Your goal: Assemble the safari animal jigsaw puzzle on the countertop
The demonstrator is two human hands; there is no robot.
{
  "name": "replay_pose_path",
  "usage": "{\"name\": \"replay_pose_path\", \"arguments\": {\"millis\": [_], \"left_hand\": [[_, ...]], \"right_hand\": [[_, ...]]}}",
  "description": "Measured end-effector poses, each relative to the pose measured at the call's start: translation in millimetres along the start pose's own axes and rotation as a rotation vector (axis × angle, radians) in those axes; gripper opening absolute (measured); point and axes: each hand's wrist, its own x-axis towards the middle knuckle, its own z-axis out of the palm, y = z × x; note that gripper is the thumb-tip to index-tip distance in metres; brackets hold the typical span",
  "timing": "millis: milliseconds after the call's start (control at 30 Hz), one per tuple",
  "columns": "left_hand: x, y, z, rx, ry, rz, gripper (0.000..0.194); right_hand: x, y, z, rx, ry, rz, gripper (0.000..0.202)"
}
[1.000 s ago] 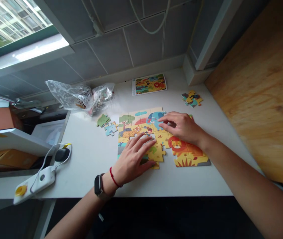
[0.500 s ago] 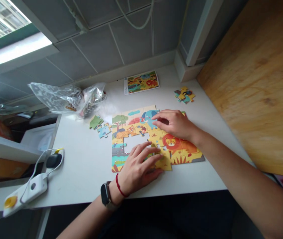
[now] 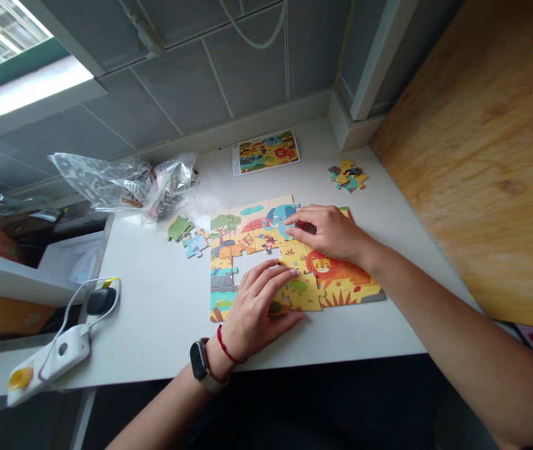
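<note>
The jigsaw [image 3: 295, 253] lies flat on the table [image 3: 163, 300], my left grip [image 3: 254, 312] loosely spread over it, my right grip [image 3: 334, 231] slightly parted at the printed elephant [image 3: 279, 217]. I judge it light, stiff card with easily sprung joints, best held flat by opposite outer edges.

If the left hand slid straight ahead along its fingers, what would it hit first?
The left hand would probably meet the right hand, near the elephant on the puzzle; their exact heights are unclear.
</note>
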Motion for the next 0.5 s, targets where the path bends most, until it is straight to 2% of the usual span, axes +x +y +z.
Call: {"name": "replay_pose_path", "arguments": {"millis": [167,500], "left_hand": [[-1.4,-1.1,1.0,-0.031,0.007,-0.02,0.064],[4.1,3.7,-1.9,-0.001,0.0,0.007,0.046]], "right_hand": [[0.6,-1.4,-0.4,-0.008,-0.006,0.004,0.023],[0.6,-1.9,-0.8,0.001,-0.016,0.023,0.024]]}}
